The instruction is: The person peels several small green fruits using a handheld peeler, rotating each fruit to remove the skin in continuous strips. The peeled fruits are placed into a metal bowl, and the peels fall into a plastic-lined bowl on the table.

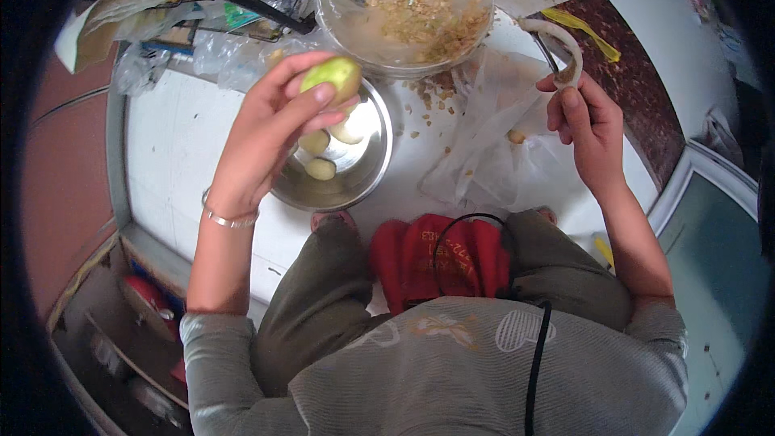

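Observation:
My left hand is closed around a partly peeled green and brown potato, above the left part of a stainless steel bowl. Inside that bowl lie several peeled potatoes. Off to the right, my right hand grips the end of a curved, pale-handled peeler, held apart from the potato. A basin lined with clear plastic stands beyond the bowl, with wet peelings or scraps in it.
Small brown scraps lie on the white floor beside a thin plastic bag. A yellow strip rests on dark red stone at the right. Crumpled clear bags and a wire rack are at the upper left. A red cloth hangs between the knees.

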{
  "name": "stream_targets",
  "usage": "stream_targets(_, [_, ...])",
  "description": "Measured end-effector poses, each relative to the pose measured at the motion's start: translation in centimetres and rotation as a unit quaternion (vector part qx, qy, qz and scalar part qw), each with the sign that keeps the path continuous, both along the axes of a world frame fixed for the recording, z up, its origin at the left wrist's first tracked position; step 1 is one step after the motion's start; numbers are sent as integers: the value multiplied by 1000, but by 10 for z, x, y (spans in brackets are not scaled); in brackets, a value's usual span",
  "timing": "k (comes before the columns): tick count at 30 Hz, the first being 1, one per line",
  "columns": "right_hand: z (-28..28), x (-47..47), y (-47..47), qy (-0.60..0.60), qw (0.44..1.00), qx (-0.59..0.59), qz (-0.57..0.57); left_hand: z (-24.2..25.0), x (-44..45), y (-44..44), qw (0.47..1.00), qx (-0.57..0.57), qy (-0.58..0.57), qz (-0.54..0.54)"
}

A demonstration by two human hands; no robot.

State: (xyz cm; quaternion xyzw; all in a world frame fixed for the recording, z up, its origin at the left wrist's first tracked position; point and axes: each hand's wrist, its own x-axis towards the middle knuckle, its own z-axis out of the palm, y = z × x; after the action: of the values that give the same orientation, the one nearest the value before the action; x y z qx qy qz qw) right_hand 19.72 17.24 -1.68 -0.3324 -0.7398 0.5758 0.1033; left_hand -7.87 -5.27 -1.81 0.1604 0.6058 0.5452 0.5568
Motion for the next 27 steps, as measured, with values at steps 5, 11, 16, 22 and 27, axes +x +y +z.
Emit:
stream_targets(5, [-24,2,6,78,994,-82,1,79,41,-45,986,-93,95,100])
stream_targets(11, [-28,20,7,117,987,-107,1,193,131,-60,923,-45,40,379])
stream_targets(16, [-1,31,18,93,994,-28,-45,190,145,-45,945,-27,-23,326])
stream_targets(22, [69,25,16,21,989,87,-116,136,115,14,993,81,16,81])
stream_targets(27, [113,-16,-18,-46,980,71,-182,101,113,58,986,93,-135,44])
